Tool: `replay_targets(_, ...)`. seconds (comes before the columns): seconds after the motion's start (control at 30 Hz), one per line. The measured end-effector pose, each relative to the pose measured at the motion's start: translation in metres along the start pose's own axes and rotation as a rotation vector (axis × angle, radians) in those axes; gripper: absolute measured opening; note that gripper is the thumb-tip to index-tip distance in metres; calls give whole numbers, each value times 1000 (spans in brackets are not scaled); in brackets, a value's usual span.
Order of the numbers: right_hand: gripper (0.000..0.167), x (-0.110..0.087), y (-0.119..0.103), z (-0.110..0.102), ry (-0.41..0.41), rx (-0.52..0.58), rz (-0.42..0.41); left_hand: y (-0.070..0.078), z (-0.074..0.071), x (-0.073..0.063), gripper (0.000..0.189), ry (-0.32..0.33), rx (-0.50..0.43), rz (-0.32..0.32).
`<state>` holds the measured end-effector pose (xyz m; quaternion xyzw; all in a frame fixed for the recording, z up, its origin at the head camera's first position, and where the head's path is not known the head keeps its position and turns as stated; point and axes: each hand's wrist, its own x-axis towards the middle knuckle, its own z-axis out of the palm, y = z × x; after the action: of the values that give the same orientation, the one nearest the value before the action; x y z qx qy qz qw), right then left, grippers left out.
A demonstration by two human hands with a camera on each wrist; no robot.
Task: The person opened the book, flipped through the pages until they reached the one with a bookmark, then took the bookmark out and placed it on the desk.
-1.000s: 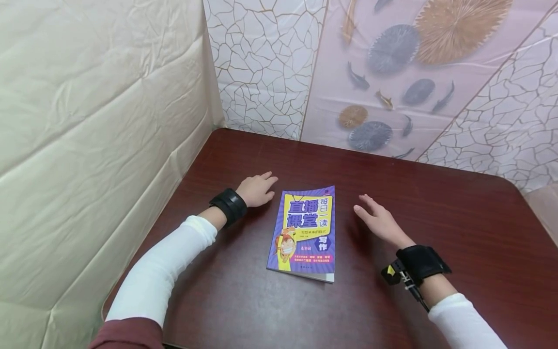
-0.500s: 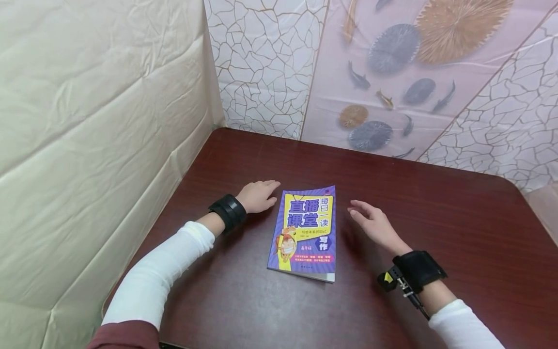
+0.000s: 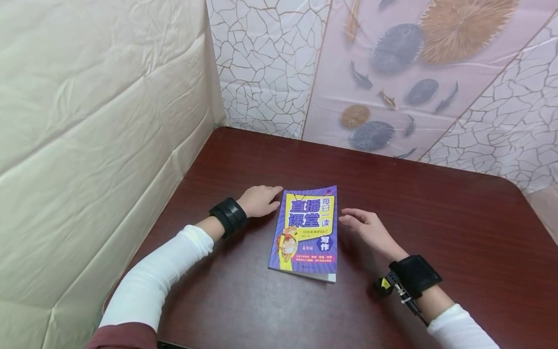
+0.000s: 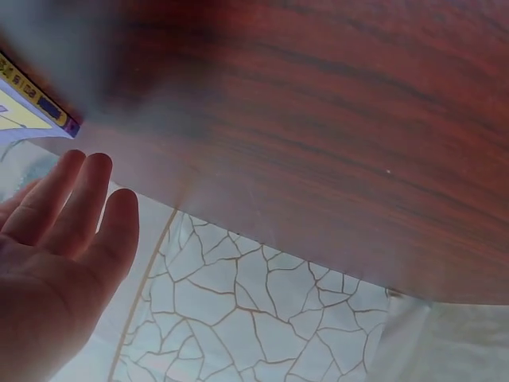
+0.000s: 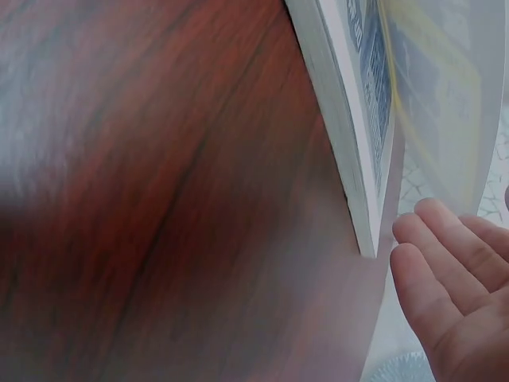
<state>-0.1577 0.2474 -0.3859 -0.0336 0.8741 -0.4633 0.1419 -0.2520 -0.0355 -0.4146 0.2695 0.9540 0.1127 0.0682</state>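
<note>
A purple and yellow paperback book (image 3: 305, 232) lies face up on the dark red-brown table, its cover lifting a little along the right side. Close by its upper left edge is my left hand (image 3: 261, 200), fingers extended toward the corner. My right hand (image 3: 370, 231) is at the book's right side, thumb and fingers relaxed and a small gap from the edge. The left wrist view shows the book's spine (image 4: 36, 95) just beyond the left fingertips. In the right wrist view the page edges (image 5: 338, 135) face the loosely extended right fingers (image 5: 417, 286).
The wooden table (image 3: 244, 300) reaches back to a patterned cloth (image 3: 266, 68) hung behind it. A cream cloth wall (image 3: 109, 121) runs along the left side. A black band (image 3: 228, 216) is on the left wrist, and another black band (image 3: 416, 275) with a small device on the right.
Both hands have moved in toward the book, the left one rightward and slightly nearer, the right one leftward and slightly nearer. The book stays in place.
</note>
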Motion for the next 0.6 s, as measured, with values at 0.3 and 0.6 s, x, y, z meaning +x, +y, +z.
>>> replay_targets(0.3,45,-4,-5,10,-29,62,4,8,0,-9,47,-32,-14,37)
replay_targets(0.6,44,-8,-9,19,-51,81,-3,16,4,-15,44,-92,-38,68)
